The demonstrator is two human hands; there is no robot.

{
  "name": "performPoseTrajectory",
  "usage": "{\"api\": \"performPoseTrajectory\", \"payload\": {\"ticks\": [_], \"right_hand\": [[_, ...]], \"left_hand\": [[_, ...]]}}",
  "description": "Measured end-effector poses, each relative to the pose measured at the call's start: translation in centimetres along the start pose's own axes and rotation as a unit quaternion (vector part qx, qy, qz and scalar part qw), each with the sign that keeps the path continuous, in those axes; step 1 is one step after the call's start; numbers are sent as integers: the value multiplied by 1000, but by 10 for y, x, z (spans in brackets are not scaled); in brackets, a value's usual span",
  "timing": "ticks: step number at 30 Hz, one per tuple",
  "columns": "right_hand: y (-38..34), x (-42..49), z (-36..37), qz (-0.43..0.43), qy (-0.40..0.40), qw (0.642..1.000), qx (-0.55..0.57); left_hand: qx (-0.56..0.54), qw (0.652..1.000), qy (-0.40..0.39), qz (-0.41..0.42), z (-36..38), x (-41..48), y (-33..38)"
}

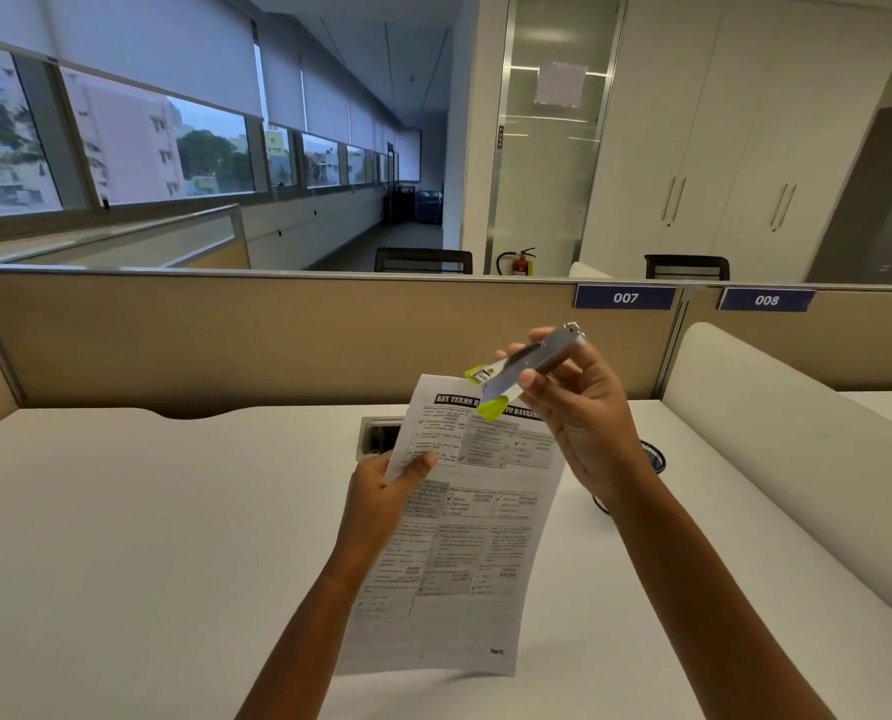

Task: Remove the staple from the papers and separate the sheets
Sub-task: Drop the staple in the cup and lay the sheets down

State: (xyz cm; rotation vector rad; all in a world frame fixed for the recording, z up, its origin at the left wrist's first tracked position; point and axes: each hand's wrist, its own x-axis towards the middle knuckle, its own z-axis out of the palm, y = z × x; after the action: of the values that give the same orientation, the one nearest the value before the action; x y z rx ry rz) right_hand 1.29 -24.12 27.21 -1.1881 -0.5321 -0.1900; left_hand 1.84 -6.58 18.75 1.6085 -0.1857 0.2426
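The papers (464,517) are pinched at their left edge by the left hand (381,506), thumb on top, and held tilted above the desk (137,537). Just above their top edge, a stapler (524,363) is gripped between thumb and fingers of the right hand (584,413).

The right hand (579,402) hides most of a black mesh holder (654,457); the papers' (459,537) print is too small to read.
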Motion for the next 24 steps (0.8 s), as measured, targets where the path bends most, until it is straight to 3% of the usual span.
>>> {"api": "performPoseTrajectory", "payload": {"ticks": [4,16,24], "right_hand": [[-12,7,10,-40,-17,990,-135],[-11,10,21,-15,-116,959,-258],[-4,7,26,-45,-82,943,-318]], "left_hand": [[22,999,-19,30,1,-2,5],[37,995,-59,70,1,-7,10],[83,994,-37,68,2,-5,8]]}}
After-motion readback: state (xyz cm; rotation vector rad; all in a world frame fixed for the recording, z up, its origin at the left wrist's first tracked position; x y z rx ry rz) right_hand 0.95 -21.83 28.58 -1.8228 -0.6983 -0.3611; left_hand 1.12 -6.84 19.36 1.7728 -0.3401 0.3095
